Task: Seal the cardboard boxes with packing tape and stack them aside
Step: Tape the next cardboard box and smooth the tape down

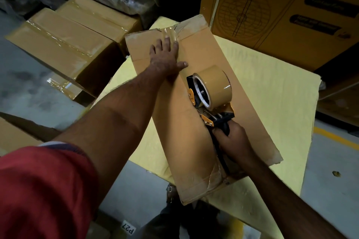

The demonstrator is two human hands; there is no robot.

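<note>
Step in hand: sealing, judged mid-run along the centre seam. The cardboard box (196, 122) lies flat at frame centre on a yellow-covered desk (272, 87), long axis running upper left to lower right. Left hand (167, 54), fingers straight and spread, presses the top panel near the far end, beside shiny tape (171, 34) already over that edge. Right hand (231, 137) has its grip closed round the black handle of the tape dispenser (209, 99), which sits on the box w/ its brown roll at mid-length. Next move prob. calls for drawing the dispenser toward the near end, then cutting. Box is closed; contents not visible. Taped boxes (64, 37) sit upper left, also closed; a printed carton (281, 11) stands upper right.
</note>
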